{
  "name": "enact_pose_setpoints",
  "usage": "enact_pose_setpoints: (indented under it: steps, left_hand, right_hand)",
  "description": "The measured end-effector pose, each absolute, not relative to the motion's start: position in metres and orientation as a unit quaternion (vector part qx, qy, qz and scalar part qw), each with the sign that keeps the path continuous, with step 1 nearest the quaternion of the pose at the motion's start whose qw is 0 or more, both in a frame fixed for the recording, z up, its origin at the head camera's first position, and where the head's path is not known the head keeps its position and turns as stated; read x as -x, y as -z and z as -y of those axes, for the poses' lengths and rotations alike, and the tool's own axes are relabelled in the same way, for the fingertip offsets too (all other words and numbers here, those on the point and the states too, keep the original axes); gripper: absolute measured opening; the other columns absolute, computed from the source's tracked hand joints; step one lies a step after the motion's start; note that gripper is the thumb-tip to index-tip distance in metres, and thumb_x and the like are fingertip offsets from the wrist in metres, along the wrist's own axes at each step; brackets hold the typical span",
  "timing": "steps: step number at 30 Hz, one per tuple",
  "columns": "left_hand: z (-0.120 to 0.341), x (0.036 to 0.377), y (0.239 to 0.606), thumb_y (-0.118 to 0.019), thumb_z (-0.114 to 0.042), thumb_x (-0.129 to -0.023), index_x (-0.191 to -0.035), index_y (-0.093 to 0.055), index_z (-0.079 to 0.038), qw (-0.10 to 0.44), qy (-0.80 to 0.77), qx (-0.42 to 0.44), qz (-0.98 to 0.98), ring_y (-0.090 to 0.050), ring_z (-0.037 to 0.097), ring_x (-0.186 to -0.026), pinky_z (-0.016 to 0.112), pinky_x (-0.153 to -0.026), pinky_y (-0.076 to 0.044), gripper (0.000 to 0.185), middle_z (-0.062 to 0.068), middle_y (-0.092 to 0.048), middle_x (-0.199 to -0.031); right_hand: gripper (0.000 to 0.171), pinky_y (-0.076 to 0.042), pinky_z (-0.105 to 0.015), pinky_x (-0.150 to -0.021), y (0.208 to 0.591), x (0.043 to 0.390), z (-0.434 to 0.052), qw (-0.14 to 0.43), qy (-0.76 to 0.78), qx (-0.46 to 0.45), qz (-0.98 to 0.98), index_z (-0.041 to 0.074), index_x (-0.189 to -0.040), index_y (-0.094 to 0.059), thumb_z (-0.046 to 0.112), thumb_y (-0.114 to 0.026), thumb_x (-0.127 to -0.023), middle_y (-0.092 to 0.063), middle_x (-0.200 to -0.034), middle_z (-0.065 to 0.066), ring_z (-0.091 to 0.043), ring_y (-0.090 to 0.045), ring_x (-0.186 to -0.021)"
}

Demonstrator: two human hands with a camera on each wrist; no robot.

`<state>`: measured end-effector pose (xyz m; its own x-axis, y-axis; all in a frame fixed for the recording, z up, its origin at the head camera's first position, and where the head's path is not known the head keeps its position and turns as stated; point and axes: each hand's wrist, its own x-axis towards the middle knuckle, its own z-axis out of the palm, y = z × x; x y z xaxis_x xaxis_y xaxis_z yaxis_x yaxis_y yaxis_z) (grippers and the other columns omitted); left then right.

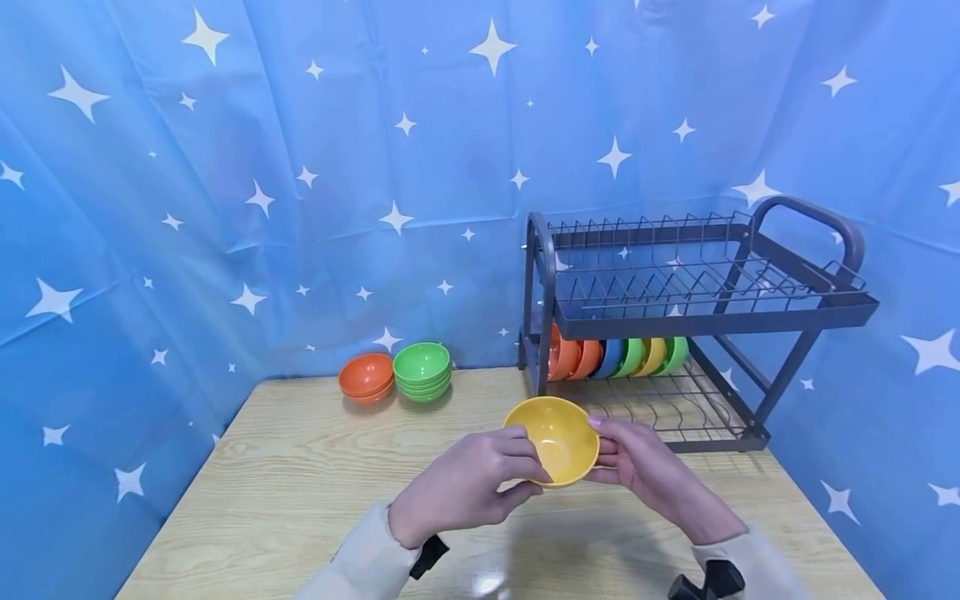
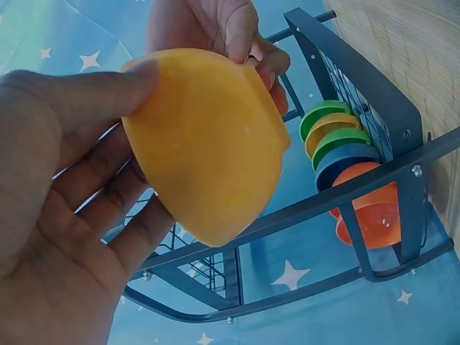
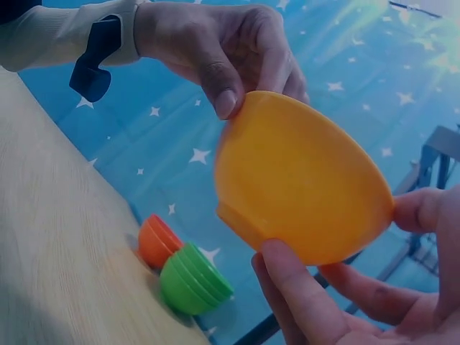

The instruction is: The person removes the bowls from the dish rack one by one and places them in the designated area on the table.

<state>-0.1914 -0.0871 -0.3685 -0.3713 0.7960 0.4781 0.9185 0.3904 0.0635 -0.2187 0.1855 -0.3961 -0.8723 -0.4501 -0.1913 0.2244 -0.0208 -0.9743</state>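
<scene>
A yellow bowl [image 1: 558, 442] is held up above the table between both hands, its inside facing the head camera. My left hand [image 1: 483, 479] pinches the near left rim, fingers inside and thumb outside. On the right side, my right hand [image 1: 652, 467] grips the rim with the thumb on top and fingers against the outer wall. In the left wrist view the bowl [image 2: 205, 147] shows its smooth outer side. The right wrist view shows the foot ring of the bowl [image 3: 302, 180] with right-hand fingertips against it.
A dark two-tier dish rack [image 1: 720, 325] stands at the back right. Orange, blue, green and yellow bowls stand on edge in its lower tier. Left of it, on the wooden table [image 1: 300, 483], are stacked orange bowls [image 1: 366, 377] and a stack of green bowls [image 1: 422, 372]. A starry blue curtain [image 1: 337, 208] hangs behind.
</scene>
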Motion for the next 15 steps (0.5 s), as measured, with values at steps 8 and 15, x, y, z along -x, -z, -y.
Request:
enact_pose_setpoints:
  steps: [8,15]
  left_hand:
    - [0.093,0.192,0.371,-0.08,-0.017,-0.09,-0.099,-0.08,-0.02,0.207,0.177,0.533,0.801,-0.061,0.001,-0.089,0.007,-0.086,-0.05,0.01,-0.013,-0.074,-0.092]
    - [0.102,0.198,0.371,-0.082,-0.013,-0.088,-0.098,-0.08,-0.018,0.224,0.187,0.526,0.799,-0.062,0.002,-0.09,0.01,-0.088,-0.051,0.012,-0.011,-0.073,-0.094]
  right_hand:
    - [0.074,-0.06,-0.041,-0.096,0.399,0.218,-0.18,0.225,0.696,0.087,-0.676,-0.01,-0.154,-0.028,0.044,-0.049,-0.108,-0.072,-0.124,-0.008,-0.02,-0.073,-0.108]
    - [0.07,-0.061,-0.039,-0.093,0.394,0.218,-0.17,0.161,0.654,0.071,-0.736,-0.006,-0.152,-0.039,0.044,-0.055,-0.105,-0.066,-0.131,-0.02,-0.025,-0.073,-0.109]
